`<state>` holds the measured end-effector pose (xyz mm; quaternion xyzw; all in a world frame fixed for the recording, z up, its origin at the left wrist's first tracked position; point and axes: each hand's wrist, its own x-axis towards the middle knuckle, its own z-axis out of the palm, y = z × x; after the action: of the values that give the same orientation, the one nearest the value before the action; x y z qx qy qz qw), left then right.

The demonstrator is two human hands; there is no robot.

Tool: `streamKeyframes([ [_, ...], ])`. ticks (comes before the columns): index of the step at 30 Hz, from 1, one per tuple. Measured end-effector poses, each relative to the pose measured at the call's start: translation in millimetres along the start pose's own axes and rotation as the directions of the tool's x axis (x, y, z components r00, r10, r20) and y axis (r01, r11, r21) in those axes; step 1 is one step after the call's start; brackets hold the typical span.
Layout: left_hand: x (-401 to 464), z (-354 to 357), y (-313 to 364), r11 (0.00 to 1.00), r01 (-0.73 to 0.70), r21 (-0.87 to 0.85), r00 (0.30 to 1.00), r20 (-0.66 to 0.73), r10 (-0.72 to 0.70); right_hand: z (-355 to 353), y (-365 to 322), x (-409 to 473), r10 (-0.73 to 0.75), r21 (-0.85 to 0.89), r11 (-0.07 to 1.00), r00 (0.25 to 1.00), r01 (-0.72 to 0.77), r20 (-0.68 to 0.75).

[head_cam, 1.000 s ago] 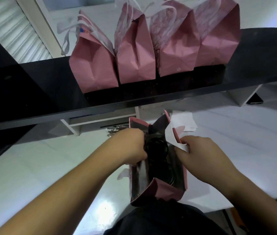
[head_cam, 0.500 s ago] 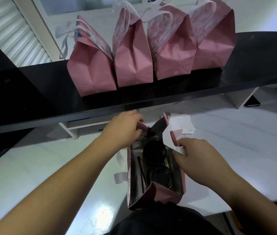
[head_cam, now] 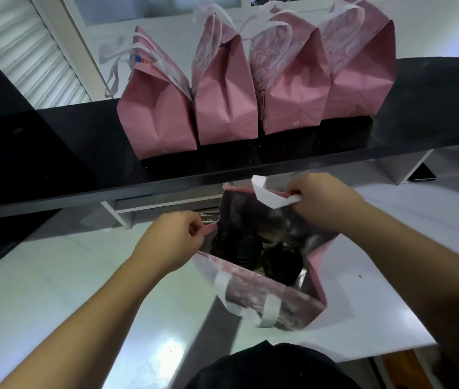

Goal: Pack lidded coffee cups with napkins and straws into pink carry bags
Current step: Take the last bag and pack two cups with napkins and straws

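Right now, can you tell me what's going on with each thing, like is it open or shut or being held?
open bag: mouth open, standing on the white table.
two cups: inside the bag, black lids on.
white handle: pinched by the right hand.
left hand: pinching the bag's left rim.
four bags: standing in a row on the black shelf, tops drawn in.

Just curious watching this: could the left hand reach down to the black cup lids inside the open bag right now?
Probably yes. The left hand pinches the open bag at its rim, right beside the two black lids. The mouth is spread wide with nothing over them, but it would have to let go first.
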<state>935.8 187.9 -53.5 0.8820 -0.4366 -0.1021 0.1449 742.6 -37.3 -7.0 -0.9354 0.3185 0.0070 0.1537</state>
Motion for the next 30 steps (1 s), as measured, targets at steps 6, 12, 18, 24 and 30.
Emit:
streamKeyframes([
  [6, -49, 8, 3, 0.969, 0.112, -0.22, 0.993, 0.068, -0.1, -3, -17, 29, -0.145, 0.02, 0.989, 0.983, 0.143, 0.115],
  [12, -57, 5, -3, 0.892, 0.203, -0.405, 0.979, 0.109, -0.174, -4, -27, 35, -0.248, 0.046, 0.969, 0.95, 0.244, 0.192],
  [18, -23, 8, -12, 0.847, 0.057, -0.528, 0.986, -0.103, -0.131, -7, -18, 33, -0.269, 0.099, 0.963, 0.932, 0.252, 0.242],
  [24, 0, 25, -5, 0.775, 0.002, -0.632, 0.994, -0.082, -0.07, -18, 0, 29, -0.279, 0.225, 0.953, 0.875, 0.203, 0.395],
  [30, 2, 28, -5, 0.75, -0.017, -0.661, 0.993, -0.102, -0.067, -2, 71, 57, -0.082, 0.591, 0.791, 0.932, -0.155, 0.353],
])
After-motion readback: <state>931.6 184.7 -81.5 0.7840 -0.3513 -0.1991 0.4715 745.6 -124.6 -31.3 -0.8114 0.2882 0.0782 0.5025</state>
